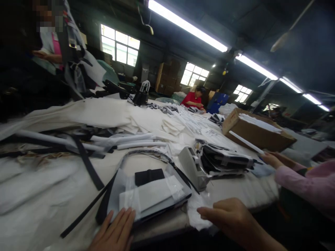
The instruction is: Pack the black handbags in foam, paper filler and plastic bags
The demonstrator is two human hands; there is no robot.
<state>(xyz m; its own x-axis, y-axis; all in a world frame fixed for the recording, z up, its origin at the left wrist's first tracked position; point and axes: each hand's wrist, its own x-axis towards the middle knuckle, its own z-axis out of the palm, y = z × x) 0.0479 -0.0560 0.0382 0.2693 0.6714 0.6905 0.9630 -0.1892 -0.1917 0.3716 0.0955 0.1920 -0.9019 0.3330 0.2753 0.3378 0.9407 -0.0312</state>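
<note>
A handbag [116, 193] lies flat at the table's front edge, its curved handle wrapped in clear film. White paper or cloth [157, 194] and a small black piece [149, 176] rest on its pale face, with clear tape over the white piece. My left hand [117, 228] is spread flat on the bag's lower left corner. To the right of the bag, my right hand [232, 216] is curled closed near a crumpled white sheet [199, 214]; whatever its fingers hold is hidden. A grey tape dispenser [191, 167] stands just behind the bag.
Stacked black bag pieces [225, 158] lie beside the dispenser. A cardboard box [251, 130] stands farther right, near a co-worker's hand [272, 159] with a white strip. Wrapped white tubes [141, 141] and pale sheets [99, 113] cover the table behind. Another person in red [190, 100] sits at the back.
</note>
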